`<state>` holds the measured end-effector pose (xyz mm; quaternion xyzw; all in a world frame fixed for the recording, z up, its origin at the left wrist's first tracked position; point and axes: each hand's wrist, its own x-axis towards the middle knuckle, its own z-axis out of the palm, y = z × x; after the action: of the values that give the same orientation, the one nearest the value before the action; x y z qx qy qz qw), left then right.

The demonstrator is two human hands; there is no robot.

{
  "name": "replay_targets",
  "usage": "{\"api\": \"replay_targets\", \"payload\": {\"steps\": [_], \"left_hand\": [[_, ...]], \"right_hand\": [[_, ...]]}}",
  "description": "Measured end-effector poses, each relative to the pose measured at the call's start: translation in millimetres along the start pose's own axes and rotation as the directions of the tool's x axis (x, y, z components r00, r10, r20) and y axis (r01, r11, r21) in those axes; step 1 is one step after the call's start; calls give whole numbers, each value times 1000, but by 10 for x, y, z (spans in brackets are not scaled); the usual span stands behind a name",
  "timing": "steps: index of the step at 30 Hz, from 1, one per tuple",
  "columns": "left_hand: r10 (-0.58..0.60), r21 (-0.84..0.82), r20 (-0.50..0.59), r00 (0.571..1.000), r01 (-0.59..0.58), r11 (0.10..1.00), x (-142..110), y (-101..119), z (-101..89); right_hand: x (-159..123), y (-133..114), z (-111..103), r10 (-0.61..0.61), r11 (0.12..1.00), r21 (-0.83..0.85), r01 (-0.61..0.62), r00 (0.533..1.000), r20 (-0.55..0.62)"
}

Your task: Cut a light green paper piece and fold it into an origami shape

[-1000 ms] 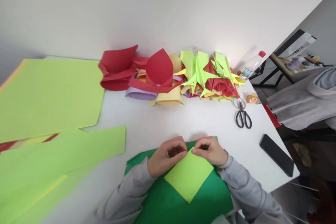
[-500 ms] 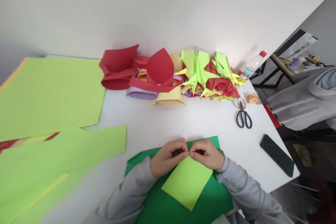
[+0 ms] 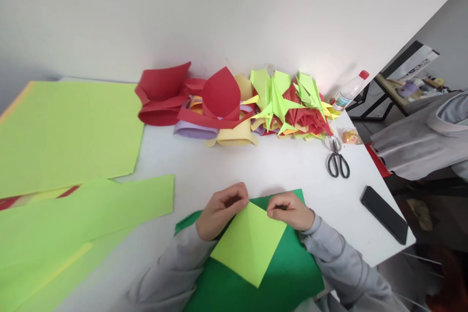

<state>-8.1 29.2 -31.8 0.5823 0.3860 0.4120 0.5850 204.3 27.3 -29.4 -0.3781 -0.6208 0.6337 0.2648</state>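
Observation:
A light green square of paper [image 3: 249,246] with a faint crease down its middle lies over a dark green sheet [image 3: 292,273] in front of me. My left hand [image 3: 224,208] pinches the square's top corner between thumb and fingers. At the upper right edge of the square is my right hand [image 3: 290,210], thumb and forefinger pressed together there. Whether the paper's edge runs between those right fingertips is hard to see.
Large light green sheets [image 3: 73,131] cover the left side. Red paper crowns [image 3: 222,92] and folded light green paper pieces [image 3: 280,100] line the wall. Scissors [image 3: 338,163], a phone [image 3: 384,214], a bottle [image 3: 347,93] and a wrapped snack [image 3: 350,136] are at right. Another person [image 3: 431,131] is beyond the table.
My hands have moved apart from the square's top corner. The left went left and up with the corner, the right slid along the edge. The square shifted left and shows its crease.

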Motion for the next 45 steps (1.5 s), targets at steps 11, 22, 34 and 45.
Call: {"api": "replay_targets", "payload": {"steps": [11, 22, 34, 45], "left_hand": [[-83, 25, 56, 995, 82, 996, 21, -3, 12], [-98, 50, 11, 995, 97, 994, 19, 3, -24], [-210, -40, -124, 970, 207, 978, 10, 47, 4], [-193, -29, -244, 950, 192, 981, 15, 76, 40]], "right_hand": [[12, -18, -44, 42, 998, 37, -41, 999, -17], [5, -23, -55, 39, 999, -16, -39, 999, 18], [-10, -45, -65, -33, 957, -290, 14, 998, -61], [3, -28, -49, 7, 995, -100, -30, 975, -224]]}}
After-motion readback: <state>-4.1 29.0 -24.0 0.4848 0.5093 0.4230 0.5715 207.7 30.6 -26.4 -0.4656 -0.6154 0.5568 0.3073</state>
